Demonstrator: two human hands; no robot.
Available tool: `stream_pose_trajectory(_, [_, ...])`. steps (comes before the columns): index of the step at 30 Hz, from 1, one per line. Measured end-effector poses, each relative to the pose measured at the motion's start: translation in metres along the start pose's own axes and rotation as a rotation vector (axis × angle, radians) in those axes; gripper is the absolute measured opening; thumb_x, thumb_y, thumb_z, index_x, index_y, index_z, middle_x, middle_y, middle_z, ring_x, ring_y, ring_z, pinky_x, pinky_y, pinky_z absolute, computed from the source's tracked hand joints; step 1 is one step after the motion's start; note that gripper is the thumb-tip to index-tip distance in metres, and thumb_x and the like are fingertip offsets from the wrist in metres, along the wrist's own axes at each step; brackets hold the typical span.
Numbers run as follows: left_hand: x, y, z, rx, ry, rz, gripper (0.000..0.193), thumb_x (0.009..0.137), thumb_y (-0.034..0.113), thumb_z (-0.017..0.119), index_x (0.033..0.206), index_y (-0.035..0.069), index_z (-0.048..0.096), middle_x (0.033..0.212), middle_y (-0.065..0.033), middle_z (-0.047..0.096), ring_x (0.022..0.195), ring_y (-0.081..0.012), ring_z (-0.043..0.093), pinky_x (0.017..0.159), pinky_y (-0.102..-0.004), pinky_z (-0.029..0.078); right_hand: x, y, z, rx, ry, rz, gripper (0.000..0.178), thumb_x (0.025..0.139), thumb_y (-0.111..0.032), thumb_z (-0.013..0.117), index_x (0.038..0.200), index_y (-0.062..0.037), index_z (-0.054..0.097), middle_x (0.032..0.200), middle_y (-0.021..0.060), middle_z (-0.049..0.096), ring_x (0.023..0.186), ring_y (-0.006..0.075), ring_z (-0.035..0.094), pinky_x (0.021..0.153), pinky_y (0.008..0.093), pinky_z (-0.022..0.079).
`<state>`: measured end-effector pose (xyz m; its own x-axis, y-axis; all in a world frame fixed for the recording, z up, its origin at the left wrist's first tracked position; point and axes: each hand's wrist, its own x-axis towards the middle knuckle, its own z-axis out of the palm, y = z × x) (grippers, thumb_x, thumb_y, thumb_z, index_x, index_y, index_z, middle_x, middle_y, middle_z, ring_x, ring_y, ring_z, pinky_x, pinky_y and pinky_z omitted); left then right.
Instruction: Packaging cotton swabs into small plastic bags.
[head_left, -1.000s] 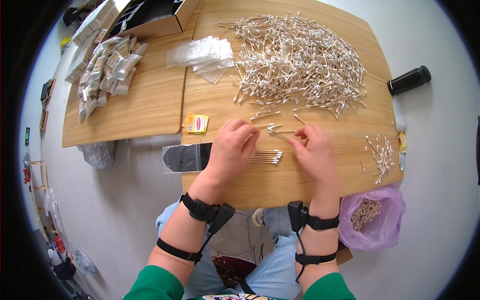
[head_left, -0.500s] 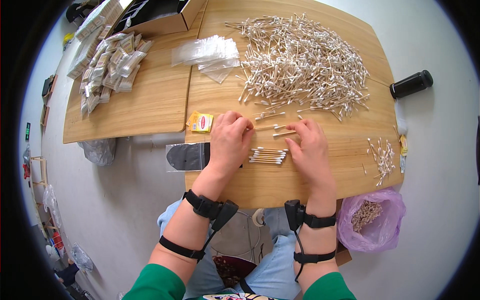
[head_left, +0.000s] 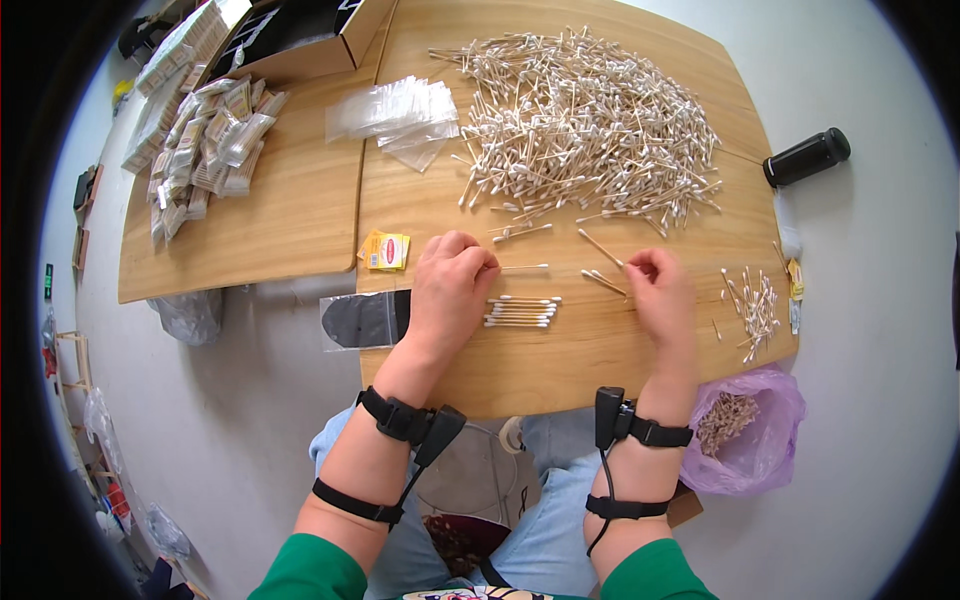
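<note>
My left hand (head_left: 452, 290) is closed, pinching one cotton swab (head_left: 525, 267) that points to the right. Just below that swab lies a neat row of several swabs (head_left: 522, 312), side by side on the table. Farther right, my right hand (head_left: 662, 300) is slightly blurred, its fingers closed on cotton swabs (head_left: 602, 248) whose white tips point up and left. How many it grips, I cannot tell. Beyond both hands spreads a large heap of loose cotton swabs (head_left: 590, 125), with a few strays at its near edge.
Left of the heap lie clear plastic bags (head_left: 400, 112), yellow cards (head_left: 386, 250) and a bag with a black insert (head_left: 362, 320). Filled packs (head_left: 210, 140) stand by a carton (head_left: 300, 45). A small swab pile (head_left: 750, 312), black bottle (head_left: 806, 158) and purple bin bag (head_left: 745, 435) are rightward.
My right hand has moved right, away from my left hand and the row, with swabs in its fingers. The left hand still pinches a swab. The whole view has shifted slightly.
</note>
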<state>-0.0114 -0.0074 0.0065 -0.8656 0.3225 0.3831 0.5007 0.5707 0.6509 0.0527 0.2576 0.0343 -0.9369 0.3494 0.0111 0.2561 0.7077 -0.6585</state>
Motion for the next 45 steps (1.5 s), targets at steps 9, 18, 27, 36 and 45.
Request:
stream_pose_trajectory(9, [-0.001,0.007,0.0,-0.099,-0.107,0.008,0.011,0.08,0.011,0.076,0.082,0.005,0.068,0.092,-0.0079,0.062,0.092,-0.0302,0.059,0.082,-0.0412,0.049,0.0,-0.004,-0.005,0.125,0.022,0.128,0.014,0.085,-0.006,0.073,0.097,0.0002,0.068,0.088,0.0088,0.065,0.072,0.0167,0.062,0.067,0.0312,0.052])
stream_pose_trajectory(18, [-0.004,0.009,0.002,-0.111,-0.144,0.054,0.01,0.086,0.01,0.073,0.089,0.002,0.067,0.095,-0.0093,0.063,0.09,-0.0297,0.059,0.08,-0.0389,0.049,0.001,-0.005,0.009,0.095,0.049,0.103,0.013,0.084,-0.006,0.073,0.095,-0.0008,0.068,0.09,0.0115,0.065,0.078,0.024,0.064,0.072,0.0358,0.052])
stream_pose_trajectory(27, [0.0,-0.002,0.001,-0.253,0.121,-0.157,0.012,0.096,0.001,0.057,0.105,-0.001,0.064,0.098,-0.0161,0.065,0.093,-0.0348,0.062,0.081,-0.0396,0.05,-0.007,-0.043,0.034,-0.13,0.006,-0.285,0.01,0.083,-0.008,0.072,0.084,-0.0041,0.063,0.092,0.0133,0.062,0.092,0.0347,0.06,0.081,0.0452,0.049])
stream_pose_trajectory(36, [0.0,0.004,0.006,0.06,-0.028,0.047,0.037,0.085,-0.005,0.058,0.12,0.004,0.068,0.116,-0.0127,0.066,0.111,-0.033,0.058,0.096,-0.0417,0.046,-0.005,-0.022,0.006,-0.023,0.022,-0.115,0.021,0.078,-0.007,0.077,0.094,-0.0052,0.063,0.097,0.0142,0.062,0.092,0.0336,0.061,0.08,0.0421,0.049])
stream_pose_trajectory(45, [-0.002,-0.001,0.014,-0.026,0.06,-0.041,0.031,0.089,-0.003,0.059,0.118,0.003,0.066,0.111,-0.0136,0.065,0.103,-0.0326,0.061,0.091,-0.0394,0.049,-0.005,0.004,0.015,-0.048,-0.013,-0.127,0.014,0.082,-0.008,0.074,0.089,-0.0029,0.063,0.09,0.0151,0.063,0.088,0.0338,0.062,0.076,0.0439,0.049])
